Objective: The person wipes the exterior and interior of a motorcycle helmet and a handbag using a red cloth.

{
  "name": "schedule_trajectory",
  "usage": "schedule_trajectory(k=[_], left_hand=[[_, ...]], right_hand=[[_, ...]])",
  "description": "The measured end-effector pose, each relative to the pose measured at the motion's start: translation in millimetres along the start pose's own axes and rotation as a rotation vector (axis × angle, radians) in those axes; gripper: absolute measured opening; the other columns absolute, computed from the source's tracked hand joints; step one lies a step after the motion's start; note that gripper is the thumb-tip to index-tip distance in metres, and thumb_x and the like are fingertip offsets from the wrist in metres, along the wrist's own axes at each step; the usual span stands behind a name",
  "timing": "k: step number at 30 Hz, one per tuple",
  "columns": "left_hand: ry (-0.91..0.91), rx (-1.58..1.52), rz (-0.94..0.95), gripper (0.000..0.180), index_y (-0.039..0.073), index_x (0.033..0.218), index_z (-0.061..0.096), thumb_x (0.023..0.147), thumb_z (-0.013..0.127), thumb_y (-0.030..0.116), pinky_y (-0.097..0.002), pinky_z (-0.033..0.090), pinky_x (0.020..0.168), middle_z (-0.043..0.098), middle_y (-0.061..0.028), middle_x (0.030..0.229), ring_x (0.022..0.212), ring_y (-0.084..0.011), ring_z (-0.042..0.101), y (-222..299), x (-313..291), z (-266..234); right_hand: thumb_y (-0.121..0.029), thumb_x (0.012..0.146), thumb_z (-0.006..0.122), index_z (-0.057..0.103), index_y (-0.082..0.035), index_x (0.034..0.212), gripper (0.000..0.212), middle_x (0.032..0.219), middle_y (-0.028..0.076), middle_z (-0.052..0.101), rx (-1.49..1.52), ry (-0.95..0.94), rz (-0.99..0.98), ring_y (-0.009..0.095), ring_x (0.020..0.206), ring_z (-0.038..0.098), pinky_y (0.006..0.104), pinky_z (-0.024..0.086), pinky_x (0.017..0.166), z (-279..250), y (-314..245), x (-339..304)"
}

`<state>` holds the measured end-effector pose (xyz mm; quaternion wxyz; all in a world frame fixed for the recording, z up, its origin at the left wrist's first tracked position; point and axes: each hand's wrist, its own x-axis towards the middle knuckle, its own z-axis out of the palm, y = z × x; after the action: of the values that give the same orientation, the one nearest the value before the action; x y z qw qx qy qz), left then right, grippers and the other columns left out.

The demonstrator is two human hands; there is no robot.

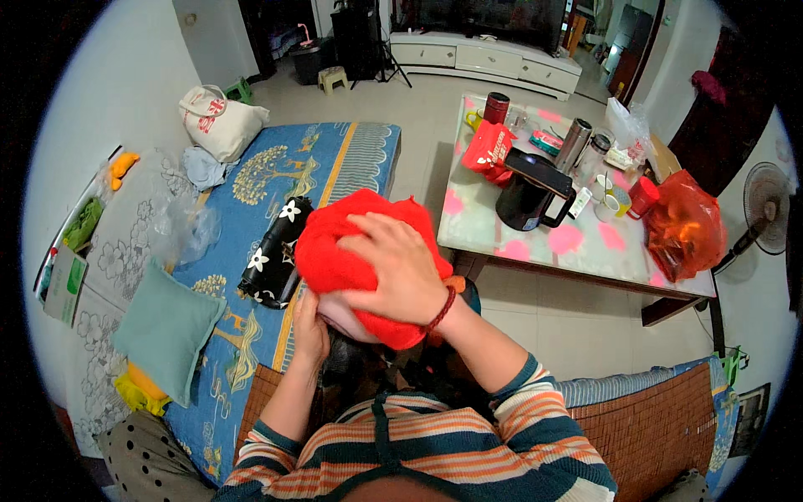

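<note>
Red cloth point(351, 243) sits bunched at the centre of the frame, over something it mostly hides. Right hand point(401, 268) lies spread on top of it, fingers point(376, 230) open and pressing flat. Left hand point(309, 330) reaches up from below at the cloth's lower left edge; its fingers are tucked out of sight, so their state cannot be told. Behind, a blue patterned mat point(326, 159) covers the sofa, and a bench point(577, 243) at upper right carries a black kettle point(531, 197).
</note>
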<state>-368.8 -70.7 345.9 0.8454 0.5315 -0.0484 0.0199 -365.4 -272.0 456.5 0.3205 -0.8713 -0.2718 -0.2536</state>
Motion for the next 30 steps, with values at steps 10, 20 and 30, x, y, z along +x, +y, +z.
schedule_trajectory(k=[10, 20, 30], left_hand=[[0.127, -0.32, -0.253, 0.055, 0.003, 0.13, 0.053, 0.101, 0.039, 0.048, -0.0416, 0.041, 0.104, 0.058, -0.012, 0.131, 0.12, -0.0263, 0.055, 3.8, 0.0, -20.0], [0.037, -0.235, -0.473, 0.054, 0.004, 0.136, 0.048, 0.102, 0.037, 0.044, -0.0468, 0.042, 0.104, 0.055, -0.0151, 0.134, 0.122, -0.03, 0.054, -32.6, -2.0, -56.6], [-0.28, -0.515, -0.73, 0.056, 0.005, 0.142, 0.041, 0.103, 0.034, 0.044, -0.049, 0.039, 0.109, 0.047, -0.0168, 0.142, 0.129, -0.032, 0.048, -37.3, 12.6, -30.3]], right_hand=[[-0.033, 0.092, 0.063, 0.041, 0.0, 0.14, 0.063, 0.133, 0.009, 0.054, 1.079, 0.012, 0.436, 0.018, 0.119, 0.052, 0.0344, 0.04, 0.103, 10.0, 74.0, -32.2], [-0.041, 0.084, 0.071, 0.035, 0.002, 0.143, 0.082, 0.143, 0.018, 0.043, 0.734, -0.225, 0.295, 0.028, 0.133, 0.041, 0.0401, 0.03, 0.112, -36.4, 50.5, -74.4], [-0.038, 0.068, 0.081, 0.051, -0.022, 0.134, 0.074, 0.155, 0.016, 0.025, -0.064, -0.394, -0.023, 0.035, 0.142, 0.027, 0.0628, 0.022, 0.109, 14.0, -44.7, -99.0]])
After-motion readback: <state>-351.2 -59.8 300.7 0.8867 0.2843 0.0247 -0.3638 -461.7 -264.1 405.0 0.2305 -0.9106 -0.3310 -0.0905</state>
